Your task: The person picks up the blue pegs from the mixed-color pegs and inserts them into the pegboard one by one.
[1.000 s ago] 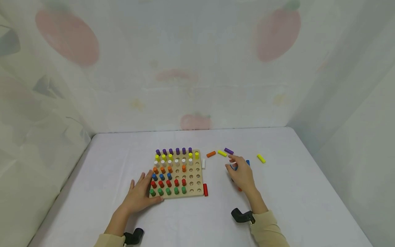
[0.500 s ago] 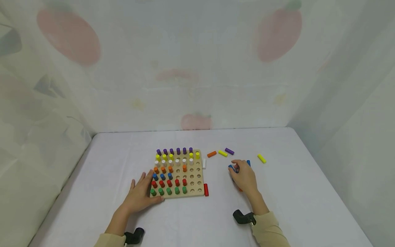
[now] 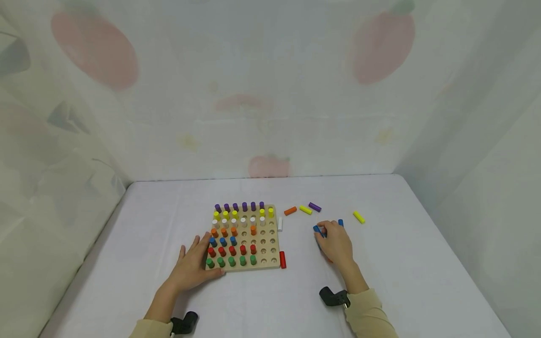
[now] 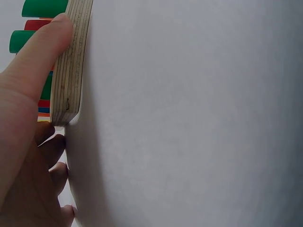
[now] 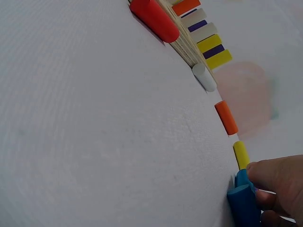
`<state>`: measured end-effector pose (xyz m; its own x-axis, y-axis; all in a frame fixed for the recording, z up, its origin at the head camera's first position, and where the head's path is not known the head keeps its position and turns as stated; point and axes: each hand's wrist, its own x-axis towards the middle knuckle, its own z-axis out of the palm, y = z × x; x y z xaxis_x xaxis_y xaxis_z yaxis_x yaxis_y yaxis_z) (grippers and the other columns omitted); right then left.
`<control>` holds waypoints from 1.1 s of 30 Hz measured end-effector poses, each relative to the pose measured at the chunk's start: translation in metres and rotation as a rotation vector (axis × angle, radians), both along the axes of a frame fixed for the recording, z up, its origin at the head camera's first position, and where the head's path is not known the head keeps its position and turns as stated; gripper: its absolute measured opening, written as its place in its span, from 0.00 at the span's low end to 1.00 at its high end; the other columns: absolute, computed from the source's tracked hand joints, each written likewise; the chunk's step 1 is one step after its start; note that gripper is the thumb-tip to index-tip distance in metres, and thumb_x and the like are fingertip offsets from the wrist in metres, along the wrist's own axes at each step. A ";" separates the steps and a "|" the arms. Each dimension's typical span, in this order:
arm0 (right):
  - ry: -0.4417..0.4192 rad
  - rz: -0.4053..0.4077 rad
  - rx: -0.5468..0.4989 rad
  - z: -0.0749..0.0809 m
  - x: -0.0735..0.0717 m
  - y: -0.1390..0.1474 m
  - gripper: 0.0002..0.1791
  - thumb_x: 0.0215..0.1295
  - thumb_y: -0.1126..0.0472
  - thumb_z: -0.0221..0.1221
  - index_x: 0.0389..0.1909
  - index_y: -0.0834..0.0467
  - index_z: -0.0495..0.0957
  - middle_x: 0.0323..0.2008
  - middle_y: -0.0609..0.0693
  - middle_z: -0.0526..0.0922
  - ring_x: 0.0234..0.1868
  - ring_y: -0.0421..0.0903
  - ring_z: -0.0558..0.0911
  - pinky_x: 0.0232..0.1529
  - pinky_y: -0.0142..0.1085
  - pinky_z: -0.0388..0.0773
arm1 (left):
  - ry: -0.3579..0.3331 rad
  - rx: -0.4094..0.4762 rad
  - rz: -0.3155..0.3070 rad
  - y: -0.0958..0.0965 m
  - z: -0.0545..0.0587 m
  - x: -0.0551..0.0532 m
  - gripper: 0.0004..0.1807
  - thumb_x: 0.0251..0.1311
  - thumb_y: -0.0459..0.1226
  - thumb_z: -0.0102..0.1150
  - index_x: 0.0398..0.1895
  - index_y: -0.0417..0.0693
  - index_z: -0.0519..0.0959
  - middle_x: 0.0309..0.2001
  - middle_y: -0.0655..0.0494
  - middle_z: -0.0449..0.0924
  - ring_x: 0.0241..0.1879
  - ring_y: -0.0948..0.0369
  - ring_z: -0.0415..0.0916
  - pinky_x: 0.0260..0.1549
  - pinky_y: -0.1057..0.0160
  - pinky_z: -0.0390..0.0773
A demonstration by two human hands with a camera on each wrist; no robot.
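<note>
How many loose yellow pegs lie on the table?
2: one yellow peg beside the loose purple peg, another yellow peg farther right. The right hand may hide more.

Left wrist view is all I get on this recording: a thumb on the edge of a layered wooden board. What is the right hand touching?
Observer: The right hand pinches a blue cylindrical peg off to the right of the wooden board.
Reviewer: Anything lying by the board's right edge?
Observer: Yes, a red cylindrical peg near its front corner.
Reviewer: Is the row nearest the person full?
Observer: No, the two holes right of its five green cylindrical pegs are empty.
</note>
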<state>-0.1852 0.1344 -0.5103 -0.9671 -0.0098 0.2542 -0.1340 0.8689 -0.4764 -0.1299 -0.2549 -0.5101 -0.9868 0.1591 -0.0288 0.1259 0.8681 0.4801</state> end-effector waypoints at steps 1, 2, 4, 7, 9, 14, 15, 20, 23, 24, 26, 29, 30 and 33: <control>-0.001 0.002 0.004 0.000 0.000 0.000 0.13 0.54 0.59 0.64 0.40 0.58 0.81 0.27 0.48 0.76 0.27 0.43 0.72 0.27 0.34 0.70 | 0.000 0.000 0.000 0.000 0.000 0.000 0.64 0.33 0.65 0.67 0.71 0.42 0.51 0.69 0.42 0.54 0.69 0.40 0.44 0.60 0.31 0.36; -0.002 0.004 0.007 0.000 0.000 -0.001 0.13 0.54 0.59 0.64 0.40 0.58 0.81 0.27 0.48 0.76 0.27 0.43 0.72 0.27 0.34 0.70 | -0.001 0.000 0.000 0.000 0.000 0.000 0.64 0.34 0.65 0.67 0.71 0.42 0.51 0.69 0.42 0.54 0.69 0.40 0.44 0.60 0.31 0.36; -0.008 0.009 0.019 0.000 0.000 -0.001 0.12 0.54 0.59 0.64 0.40 0.57 0.81 0.27 0.48 0.76 0.27 0.42 0.72 0.27 0.33 0.70 | -0.002 0.001 0.000 0.000 0.001 0.000 0.63 0.34 0.64 0.67 0.71 0.42 0.50 0.69 0.42 0.54 0.69 0.40 0.44 0.60 0.31 0.36; -0.019 0.017 0.022 0.001 0.000 -0.003 0.12 0.54 0.60 0.64 0.41 0.57 0.81 0.27 0.48 0.76 0.27 0.42 0.71 0.26 0.33 0.70 | -0.004 0.004 0.002 0.001 0.001 0.000 0.63 0.34 0.64 0.67 0.71 0.42 0.50 0.69 0.42 0.54 0.69 0.40 0.43 0.60 0.31 0.36; -0.029 0.022 0.027 0.001 0.000 -0.004 0.12 0.54 0.60 0.64 0.41 0.57 0.81 0.27 0.47 0.76 0.26 0.42 0.71 0.25 0.33 0.70 | -0.004 0.005 0.003 0.001 0.001 0.000 0.64 0.33 0.64 0.67 0.71 0.42 0.50 0.69 0.42 0.54 0.69 0.40 0.43 0.60 0.31 0.36; -0.022 0.032 0.037 -0.001 -0.001 -0.007 0.12 0.53 0.61 0.64 0.39 0.56 0.81 0.26 0.48 0.76 0.26 0.42 0.72 0.25 0.33 0.70 | -0.003 0.001 0.007 0.001 0.000 0.000 0.64 0.33 0.65 0.67 0.71 0.42 0.51 0.69 0.42 0.54 0.69 0.40 0.43 0.60 0.31 0.36; -0.018 0.033 0.040 -0.002 -0.001 -0.008 0.12 0.53 0.61 0.64 0.39 0.56 0.81 0.26 0.48 0.77 0.26 0.42 0.72 0.25 0.33 0.71 | -0.003 -0.001 0.008 0.001 0.000 0.000 0.64 0.33 0.65 0.67 0.71 0.42 0.51 0.69 0.42 0.54 0.69 0.40 0.43 0.60 0.31 0.36; -0.004 0.042 0.048 -0.002 -0.001 -0.012 0.11 0.52 0.61 0.65 0.38 0.57 0.82 0.26 0.49 0.77 0.27 0.43 0.73 0.25 0.33 0.71 | -0.006 0.000 0.012 0.001 0.000 0.001 0.64 0.33 0.65 0.67 0.71 0.42 0.51 0.69 0.42 0.54 0.69 0.40 0.43 0.60 0.31 0.36; 0.000 0.045 0.054 -0.003 -0.001 -0.016 0.10 0.52 0.61 0.65 0.38 0.56 0.81 0.27 0.48 0.77 0.28 0.43 0.73 0.26 0.33 0.71 | -0.006 0.001 0.011 0.001 -0.001 0.001 0.64 0.33 0.65 0.67 0.71 0.42 0.51 0.69 0.42 0.54 0.69 0.40 0.43 0.60 0.31 0.36; 0.002 0.045 0.056 -0.004 -0.001 -0.017 0.10 0.52 0.60 0.65 0.38 0.56 0.81 0.27 0.48 0.77 0.28 0.43 0.73 0.26 0.33 0.72 | -0.005 0.000 0.011 0.001 -0.001 0.001 0.64 0.33 0.65 0.67 0.71 0.43 0.51 0.69 0.42 0.54 0.69 0.40 0.43 0.60 0.31 0.36; 0.009 0.047 0.065 -0.004 -0.001 -0.018 0.10 0.53 0.60 0.65 0.38 0.55 0.81 0.27 0.47 0.77 0.29 0.43 0.74 0.27 0.33 0.72 | -0.003 0.001 0.010 0.001 -0.001 0.001 0.64 0.33 0.65 0.67 0.71 0.43 0.51 0.69 0.42 0.54 0.69 0.40 0.43 0.60 0.31 0.36; 0.030 0.057 0.071 -0.004 -0.001 -0.021 0.10 0.52 0.60 0.66 0.37 0.55 0.81 0.27 0.47 0.78 0.28 0.43 0.75 0.27 0.33 0.72 | 0.000 -0.001 0.009 0.001 -0.001 0.001 0.64 0.33 0.66 0.66 0.71 0.43 0.50 0.70 0.43 0.54 0.69 0.41 0.43 0.61 0.31 0.36; 0.039 0.063 0.069 -0.004 -0.001 -0.022 0.10 0.52 0.60 0.66 0.37 0.55 0.81 0.27 0.47 0.78 0.28 0.43 0.75 0.26 0.33 0.72 | 0.001 -0.001 0.009 0.001 -0.001 0.000 0.64 0.33 0.66 0.66 0.71 0.43 0.50 0.70 0.43 0.54 0.69 0.41 0.43 0.61 0.31 0.36; 0.062 0.083 0.065 -0.003 0.000 -0.024 0.10 0.52 0.61 0.66 0.37 0.55 0.81 0.28 0.48 0.79 0.27 0.43 0.76 0.25 0.33 0.72 | 0.003 0.003 0.010 0.001 -0.001 0.000 0.64 0.33 0.65 0.66 0.71 0.43 0.51 0.70 0.43 0.53 0.69 0.41 0.43 0.61 0.31 0.35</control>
<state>-0.1853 0.1105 -0.5135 -0.9449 -0.1077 0.3093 -0.2340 0.8826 -0.4078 -0.1294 -0.2538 -0.5112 -0.9884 0.1495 -0.0251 0.1190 0.8677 0.4827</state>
